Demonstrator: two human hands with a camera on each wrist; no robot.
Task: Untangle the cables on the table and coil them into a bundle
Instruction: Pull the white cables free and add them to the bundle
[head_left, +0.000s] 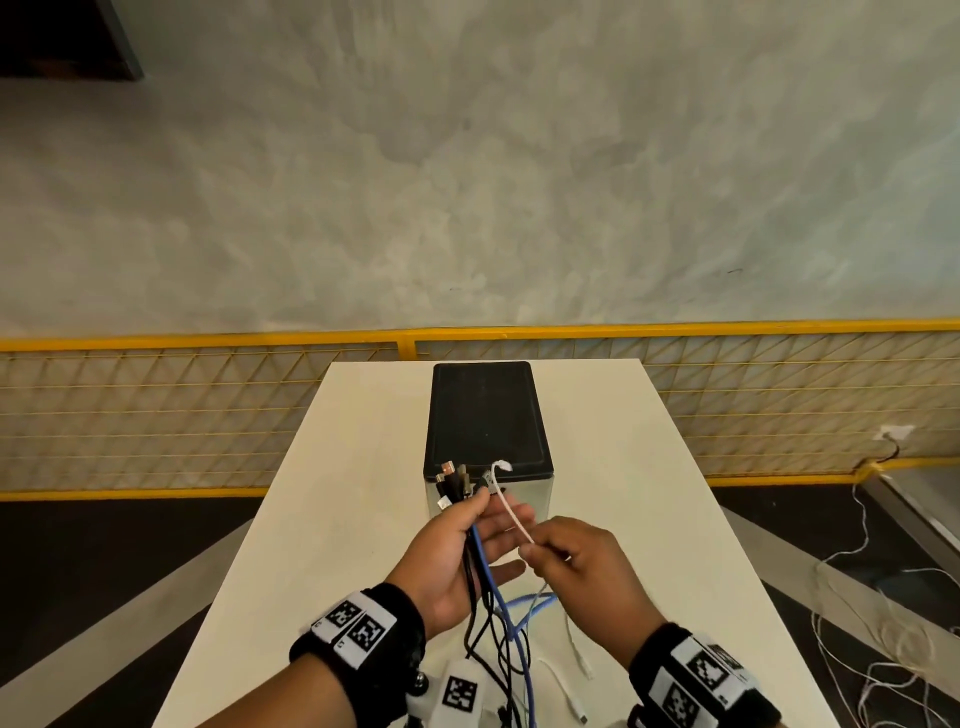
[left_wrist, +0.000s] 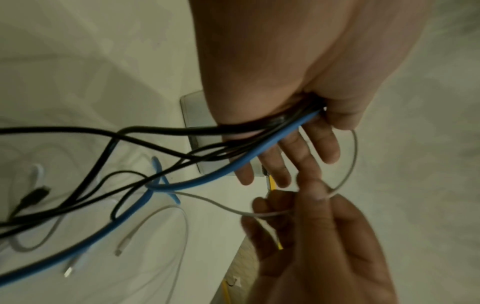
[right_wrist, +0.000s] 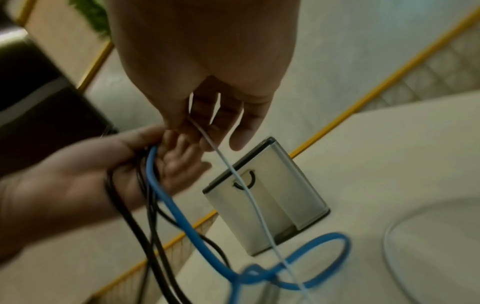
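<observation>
Black cables (head_left: 470, 574) and a blue cable (head_left: 485, 566) run through the left hand (head_left: 457, 561), gripped between thumb and palm above the white table (head_left: 337, 519) with the other fingers stretched out, plug ends poking past them. Just beside it the right hand (head_left: 582, 561) pinches a thin white cable (head_left: 511, 512). Loose slack trails onto the table near a black-topped box (head_left: 485, 415).
</observation>
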